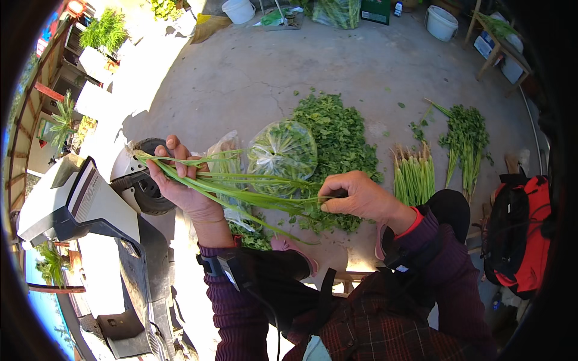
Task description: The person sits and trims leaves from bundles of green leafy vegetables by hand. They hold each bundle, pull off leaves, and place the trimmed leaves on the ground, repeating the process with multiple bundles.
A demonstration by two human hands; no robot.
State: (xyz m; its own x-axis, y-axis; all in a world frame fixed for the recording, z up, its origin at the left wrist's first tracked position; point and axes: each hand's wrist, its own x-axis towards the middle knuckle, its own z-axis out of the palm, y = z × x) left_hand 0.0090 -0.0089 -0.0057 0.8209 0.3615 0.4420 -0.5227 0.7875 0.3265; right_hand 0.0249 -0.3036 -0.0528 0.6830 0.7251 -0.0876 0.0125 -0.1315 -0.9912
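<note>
A slim bunch of leafy green stalks [244, 192], probably Chinese celery, stretches across in front of me, held above the floor. Its pale rooted end is at the left, resting over the palm of my left hand [187, 185], whose fingers curl loosely around the stalks. At the leafy end, my right hand [361, 196] has thumb and forefinger pinched together on a stem; the exact grip is partly hidden. Beneath the stalks sits a clear plastic bag of greens [282, 151]. Beside it spreads a heap of loose green leaves [332, 128].
Trimmed rooted stalks [413, 180] lie in a row near my right knee, with leafy bunches [467, 140] beyond. A scooter [104, 198] stands left, its front wheel [156, 198] close to my left hand. At right is a red-black backpack [519, 230]; white buckets [441, 23] stand farther back.
</note>
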